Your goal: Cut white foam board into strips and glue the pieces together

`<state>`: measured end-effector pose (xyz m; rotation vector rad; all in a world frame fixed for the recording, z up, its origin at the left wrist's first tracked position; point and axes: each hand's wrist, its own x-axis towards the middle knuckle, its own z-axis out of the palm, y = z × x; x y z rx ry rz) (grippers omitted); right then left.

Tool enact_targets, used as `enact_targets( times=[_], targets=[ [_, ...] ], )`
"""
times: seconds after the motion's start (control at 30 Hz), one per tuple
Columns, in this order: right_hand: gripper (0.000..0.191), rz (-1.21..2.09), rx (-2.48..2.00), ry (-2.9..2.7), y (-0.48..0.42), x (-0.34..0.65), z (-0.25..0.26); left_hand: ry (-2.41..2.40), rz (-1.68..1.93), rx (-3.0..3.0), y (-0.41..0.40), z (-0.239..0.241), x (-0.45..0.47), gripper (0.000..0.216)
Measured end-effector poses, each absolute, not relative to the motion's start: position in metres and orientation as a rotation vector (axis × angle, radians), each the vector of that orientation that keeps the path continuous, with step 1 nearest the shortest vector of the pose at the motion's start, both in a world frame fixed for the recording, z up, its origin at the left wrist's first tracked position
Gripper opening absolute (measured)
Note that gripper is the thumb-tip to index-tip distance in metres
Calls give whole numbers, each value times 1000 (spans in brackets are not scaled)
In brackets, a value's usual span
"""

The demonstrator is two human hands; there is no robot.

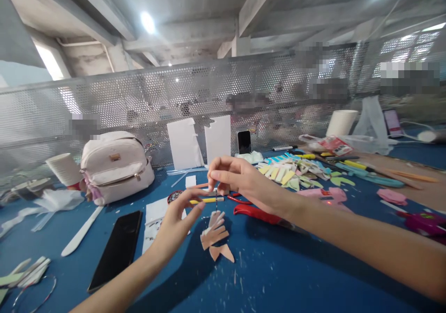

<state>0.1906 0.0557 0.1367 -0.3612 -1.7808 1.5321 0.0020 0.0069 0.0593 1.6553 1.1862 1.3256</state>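
Observation:
My right hand (235, 178) pinches the top of a thin dark beaded string (216, 202) between thumb and fingertips. Below the string is a fish-shaped piece made of layered peach and white strips (214, 231), with a forked tail at its lower end. Just left of the string is my left hand (177, 215), its thumb and fingers apart with nothing visible between them. A yellow pencil-like stick (207, 200) and a small round dish of beads (174, 196) lie behind the left hand. Red-handled pliers or cutters (258, 213) rest under the right wrist.
A black phone (116, 248) and a white knife-shaped stick (81, 231) lie left, before a pale backpack (116, 166). Cut strips (292, 171) are heaped right, near a pink glue gun (324, 194). A perforated metal screen (146, 103) stands behind the blue table (296, 276).

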Motion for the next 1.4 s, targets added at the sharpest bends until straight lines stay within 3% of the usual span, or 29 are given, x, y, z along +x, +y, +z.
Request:
enact_targets(
  times=[0.17, 0.97, 1.4],
  targets=[
    [17, 1566, -417, -1716, 61, 187, 128, 953, 1289, 1525, 8, 78, 26, 21],
    [16, 1826, -448, -1482, 67, 185, 109, 976, 1387, 1412, 10, 77, 28, 26],
    [18, 1749, -473, -1519, 67, 184, 111, 972, 1402, 1390, 7, 79, 28, 27]
  ],
)
